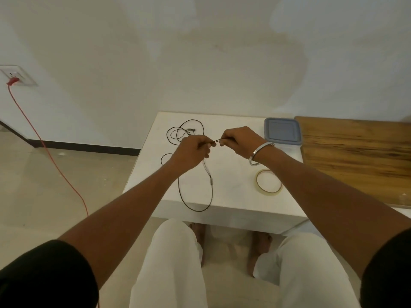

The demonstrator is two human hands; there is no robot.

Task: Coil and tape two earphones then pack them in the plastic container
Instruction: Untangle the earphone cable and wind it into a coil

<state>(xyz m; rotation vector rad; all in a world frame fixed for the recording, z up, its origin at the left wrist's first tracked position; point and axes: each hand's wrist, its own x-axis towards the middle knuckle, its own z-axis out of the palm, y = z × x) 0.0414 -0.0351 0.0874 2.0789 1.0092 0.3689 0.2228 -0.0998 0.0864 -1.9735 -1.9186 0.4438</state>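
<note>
Above the white surface (pixel 233 196), left hand (pixel 193 152) and right hand (pixel 239 141) each pinch the black earphone cable (pixel 195 210), whose loop overhangs the near edge; tape roll (pixel 269 181) lies beside it, plastic container (pixel 282 132) at the far right corner

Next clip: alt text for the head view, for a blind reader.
Both hands, left hand and right hand, pinch a thin black earphone cable above a white table, beside a clear tape roll and a lidded plastic container.
</note>
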